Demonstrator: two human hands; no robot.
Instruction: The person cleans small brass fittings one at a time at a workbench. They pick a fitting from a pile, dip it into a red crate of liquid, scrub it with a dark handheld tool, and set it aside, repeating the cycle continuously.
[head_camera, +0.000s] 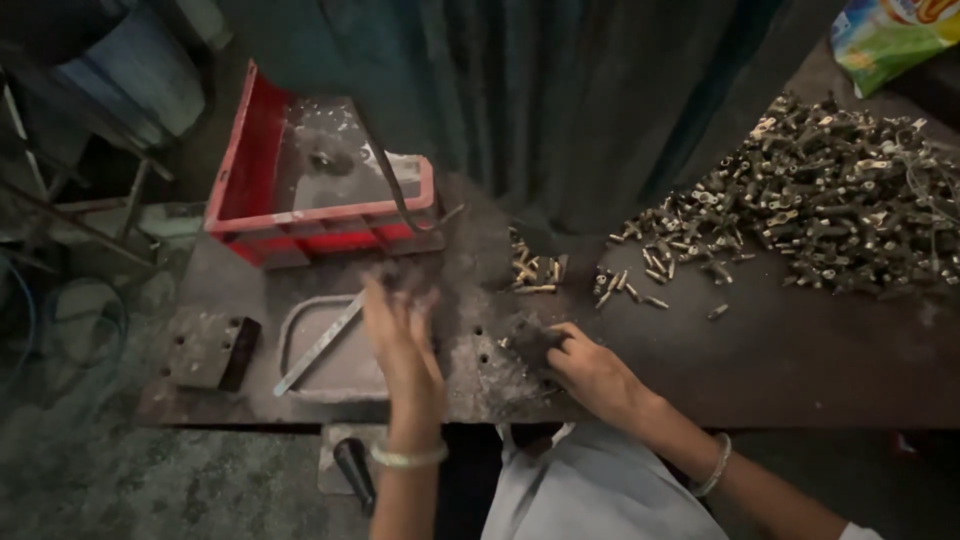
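dim workshop — dark metal workbench (800, 370), dull green curtain (560, 100) behind, rough grey floor (150, 480) — faint light.

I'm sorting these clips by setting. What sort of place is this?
Probably a small metalworking workshop: a grimy metal workbench bears a big heap of small metal fittings, with a red plastic crate and metal shavings around the hands.

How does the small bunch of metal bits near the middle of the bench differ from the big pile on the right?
The small cluster holds only a few short, brassy pieces lying flat and scattered; the large heap is far bigger, piled up and tangled, and mostly darker. The small cluster lies nearer the right hand. Both rest on the dark workbench.
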